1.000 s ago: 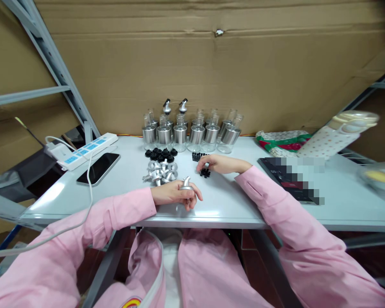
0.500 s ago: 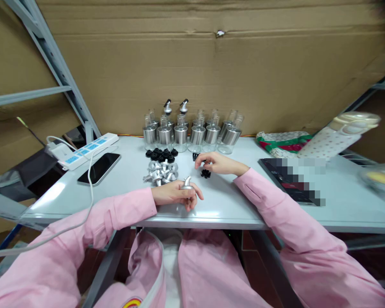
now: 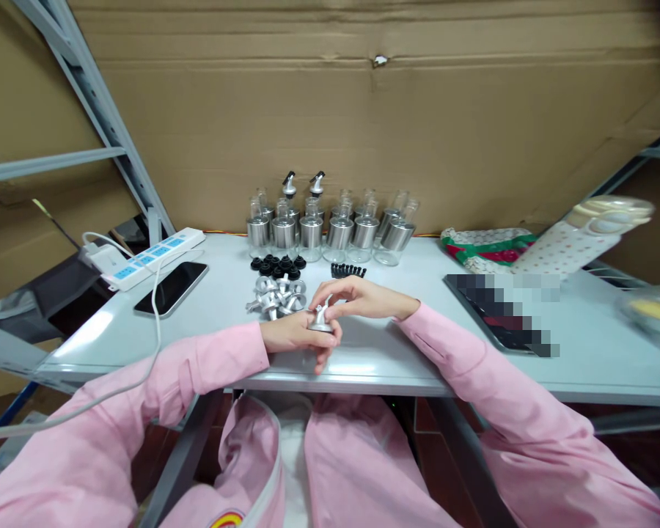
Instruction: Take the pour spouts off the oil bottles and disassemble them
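Observation:
My left hand [image 3: 300,334] holds a silver spout [image 3: 320,318] upright near the table's front edge. From the right, my right hand [image 3: 355,297] reaches over, its thumb and fingers closed around the top of that same spout. Left of my hands lies a pile of silver spouts [image 3: 276,295]. Behind the pile sit several round black stoppers [image 3: 278,267]. A row of small black pieces [image 3: 348,270] lies just beyond my right hand. Glass bottles with steel sleeves [image 3: 311,233] stand in rows farther back, and two silver spouts with black flaps [image 3: 317,183] rise from the back row.
A power strip [image 3: 154,257] and a phone [image 3: 171,288] lie on the table [image 3: 220,257] at the left, with a white cable. At the right are a dark flat item [image 3: 489,315], a patterned cloth [image 3: 487,246], a dotted container [image 3: 566,246] and a bowl [image 3: 657,312].
My right hand has moved left and toward me, from the small black pieces to the spout in my left hand. The row of black pieces now shows uncovered.

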### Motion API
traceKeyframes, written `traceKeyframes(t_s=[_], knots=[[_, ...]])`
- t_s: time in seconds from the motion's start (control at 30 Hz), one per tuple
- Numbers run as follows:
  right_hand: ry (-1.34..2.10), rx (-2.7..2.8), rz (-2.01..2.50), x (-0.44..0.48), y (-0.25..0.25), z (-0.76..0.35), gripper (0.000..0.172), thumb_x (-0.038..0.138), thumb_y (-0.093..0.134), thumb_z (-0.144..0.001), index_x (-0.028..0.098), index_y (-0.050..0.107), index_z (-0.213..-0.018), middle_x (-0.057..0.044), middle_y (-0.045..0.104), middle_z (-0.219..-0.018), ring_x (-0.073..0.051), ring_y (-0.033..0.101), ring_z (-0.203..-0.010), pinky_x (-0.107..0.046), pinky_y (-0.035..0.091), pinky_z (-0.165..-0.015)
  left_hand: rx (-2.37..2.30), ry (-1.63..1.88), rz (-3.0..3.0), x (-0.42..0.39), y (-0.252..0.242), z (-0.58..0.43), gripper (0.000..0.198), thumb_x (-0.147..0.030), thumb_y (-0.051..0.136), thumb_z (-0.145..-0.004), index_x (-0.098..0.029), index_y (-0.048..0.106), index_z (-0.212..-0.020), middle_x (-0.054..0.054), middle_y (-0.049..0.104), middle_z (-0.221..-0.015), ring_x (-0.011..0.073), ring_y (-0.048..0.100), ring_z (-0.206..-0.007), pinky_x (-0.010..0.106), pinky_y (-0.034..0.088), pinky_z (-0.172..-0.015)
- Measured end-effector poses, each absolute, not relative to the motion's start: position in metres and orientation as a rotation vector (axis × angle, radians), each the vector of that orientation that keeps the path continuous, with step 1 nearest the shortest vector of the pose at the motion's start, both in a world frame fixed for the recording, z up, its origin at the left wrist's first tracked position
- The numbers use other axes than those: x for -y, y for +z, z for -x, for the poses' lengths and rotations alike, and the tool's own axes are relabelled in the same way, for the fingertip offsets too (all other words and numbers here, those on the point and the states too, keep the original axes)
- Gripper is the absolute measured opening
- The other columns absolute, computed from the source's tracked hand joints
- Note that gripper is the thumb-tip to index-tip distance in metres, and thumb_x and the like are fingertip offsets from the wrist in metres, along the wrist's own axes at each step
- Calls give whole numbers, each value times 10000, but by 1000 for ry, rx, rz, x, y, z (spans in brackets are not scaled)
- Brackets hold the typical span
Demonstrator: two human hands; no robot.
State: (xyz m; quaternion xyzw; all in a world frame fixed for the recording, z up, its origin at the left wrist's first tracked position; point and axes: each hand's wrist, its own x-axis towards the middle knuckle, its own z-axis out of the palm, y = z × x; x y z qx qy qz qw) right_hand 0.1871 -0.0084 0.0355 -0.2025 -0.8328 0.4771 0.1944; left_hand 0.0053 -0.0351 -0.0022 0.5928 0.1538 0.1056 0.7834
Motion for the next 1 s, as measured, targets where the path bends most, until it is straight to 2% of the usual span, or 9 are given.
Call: traceKeyframes(t_s=[0.07, 0.17, 0.27, 0.37, 0.5, 0.63, 0.73, 0.87, 1.0], knots=[[1334, 2325, 552, 9, 37, -187, 239, 305, 625, -764, 155, 647, -948, -41, 626, -933, -123, 575, -838, -286, 451, -776, -342, 250, -1250, 36, -2, -5, 314, -328, 689, -683, -153, 443, -767, -74, 504, -475, 113, 553, -409, 222, 412, -459], [1249, 2295, 566, 8, 38, -190, 230, 299, 681, -710, 151, 652, -882, -22, 625, -855, -114, 564, -775, -286, 444, -764, -348, 323, -1187, 36, -2, -3, 327, -255, 670, -656, -167, 422, -850, -84, 515, -475, 136, 564, -398, 237, 434, -453], [1160, 2211, 635, 5, 36, -193, 237, 322, 700, -685, 148, 640, -833, -9, 617, -773, -113, 553, -715, -283, 447, -722, -353, 344, -1138, 35, -1, -2, 286, -281, 609, -691, -150, 451, -889, -54, 555, -483, 159, 593, -425, 245, 444, -450], [1030, 2112, 662, 5, 36, -193, 248, 358, 694, -687, 150, 608, -792, -19, 612, -770, -124, 557, -709, -288, 455, -699, -361, 342, -1131, 33, 4, 0, 252, -361, 547, -744, -119, 498, -796, -18, 561, -455, 163, 585, -403, 237, 424, -418], [476, 2019, 629, 13, 37, -187, 180, 343, 612, -777, 170, 569, -795, -21, 583, -742, -123, 529, -687, -276, 440, -660, -370, 399, -1170, 29, 19, 7, 317, -444, 508, -778, -136, 476, -714, -7, 558, -457, 149, 569, -383, 207, 380, -377], [-65, 1979, 483, 17, 34, -181, 140, 306, 598, -798, 191, 522, -826, -13, 560, -707, -129, 509, -647, -264, 422, -593, -450, 698, -1258, 22, 37, 11, 422, -565, 479, -768, -155, 435, -680, -22, 538, -476, 116, 531, -365, 184, 330, -349], [-260, 1954, 414, 12, 32, -178, 134, 304, 573, -815, 205, 496, -861, -15, 567, -707, -140, 522, -645, -271, 430, -579, -571, 878, -1407, 15, 48, 5, 457, -597, 465, -773, -156, 424, -661, -35, 495, -462, 96, 505, -358, 189, 343, -365], [-466, 1936, 347, 2, 33, -176, 122, 319, 486, -865, 207, 478, -913, -40, 601, -767, -155, 564, -708, -289, 449, -607, -627, 882, -1509, 12, 49, -8, 488, -634, 392, -792, -156, 443, -707, -67, 396, -455, 90, 475, -347, 198, 349, -369], [-754, 2030, 234, -3, 38, -179, 140, 337, 492, -864, 198, 495, -885, -47, 624, -783, -161, 584, -735, -294, 446, -617, -656, 934, -1545, 15, 41, -8, 497, -639, 359, -805, -162, 417, -677, -84, 314, -459, 59, 401, -338, 192, 340, -385]])
